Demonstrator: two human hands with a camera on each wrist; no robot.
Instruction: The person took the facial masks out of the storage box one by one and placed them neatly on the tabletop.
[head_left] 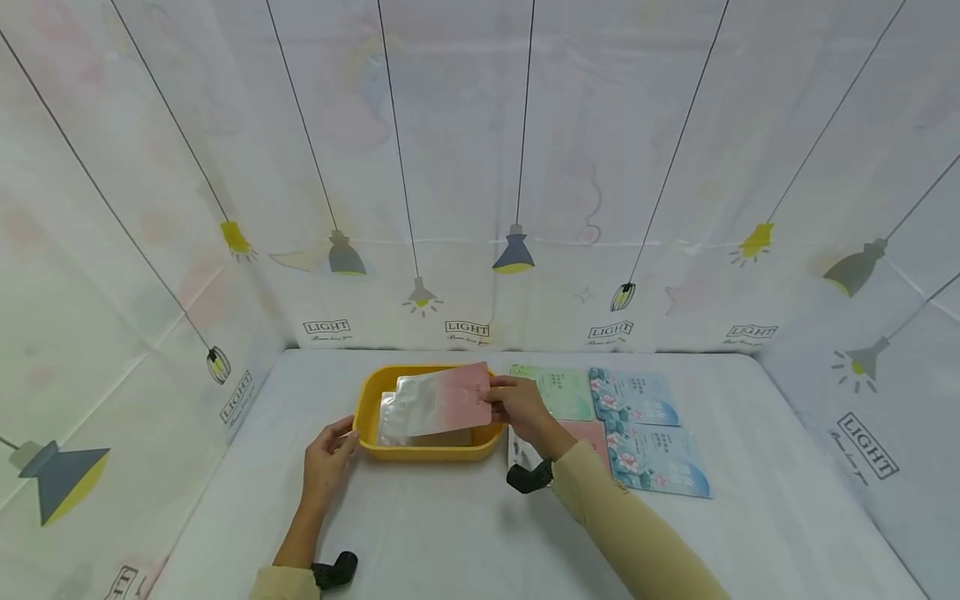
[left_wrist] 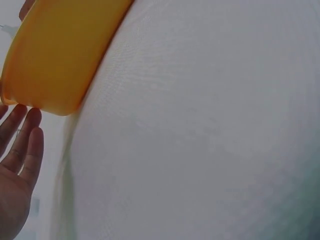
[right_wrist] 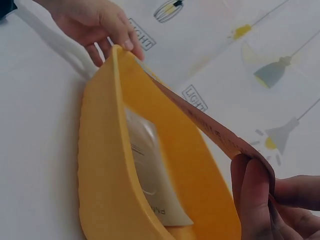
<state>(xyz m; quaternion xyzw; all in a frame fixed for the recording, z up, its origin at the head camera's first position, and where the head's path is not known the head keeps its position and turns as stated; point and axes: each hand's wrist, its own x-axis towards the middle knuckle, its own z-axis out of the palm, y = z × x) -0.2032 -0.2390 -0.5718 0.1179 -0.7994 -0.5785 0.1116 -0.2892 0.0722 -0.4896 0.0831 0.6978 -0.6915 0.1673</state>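
My right hand (head_left: 525,408) pinches the pink end of a pink-and-white sheet mask packet (head_left: 446,400), held over a yellow plastic basket (head_left: 431,453). In the right wrist view the packet (right_wrist: 205,122) is seen edge-on, with thumb and fingers on either side of it. Another pale packet (right_wrist: 152,167) lies inside the basket. At the basket's left end, the fingers of my left hand (head_left: 327,462) touch the rim. The left wrist view shows those fingers (left_wrist: 21,142) fairly straight, their tips at the yellow wall (left_wrist: 60,60).
Right of the basket lie a green packet (head_left: 558,392), a pink packet (head_left: 588,435) partly hidden by the right hand and two blue flowered packets, one farther back (head_left: 633,397) and one nearer (head_left: 660,460). A lamp-print cloth (head_left: 465,167) rises behind the white table (head_left: 420,533).
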